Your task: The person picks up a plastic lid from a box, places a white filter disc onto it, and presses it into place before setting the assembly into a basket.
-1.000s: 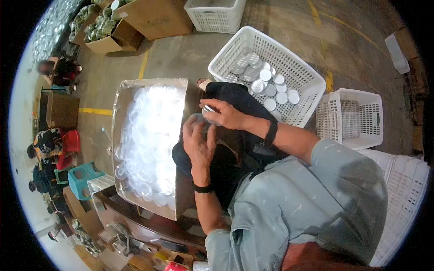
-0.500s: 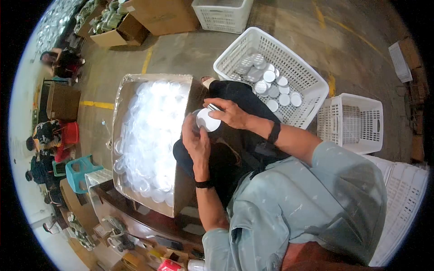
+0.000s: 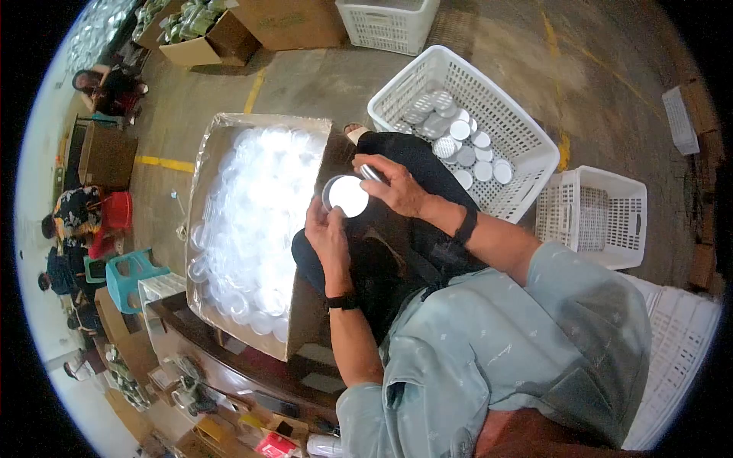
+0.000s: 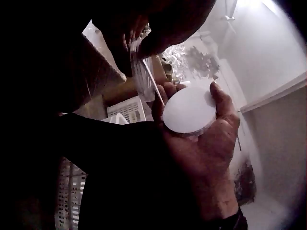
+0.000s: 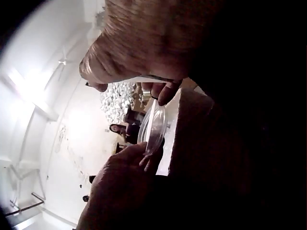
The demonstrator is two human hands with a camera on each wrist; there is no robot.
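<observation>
My left hand (image 3: pixel 328 233) grips a clear, shallow round plastic piece (image 5: pixel 156 127) by its edge, thumb at the near side. A white disc (image 3: pixel 348 196) lies against its open face, seen nearly edge-on in the left wrist view. My right hand (image 3: pixel 401 191) holds a second round, a silver-rimmed lid (image 3: pixel 372 174), between thumb and palm; its white face (image 4: pixel 189 110) shows in the left wrist view. The right fingertips (image 5: pixel 165 93) are right at the rim of the clear piece. Both hands are above my lap, beside the cardboard box (image 3: pixel 311 282).
Many clear round plastic pieces (image 3: pixel 256 221) fill the box on the left. A white basket (image 3: pixel 508 107) with several white and silver lids (image 3: pixel 460 130) stands at front right. Another white basket (image 3: pixel 626 217) is farther right. People (image 3: pixel 72 214) sit along the far left.
One second ago the left hand covered the clear piece and no white disc showed. The disc came into sight half a second ago; now it lies against the clear piece. The view has shifted slightly.
</observation>
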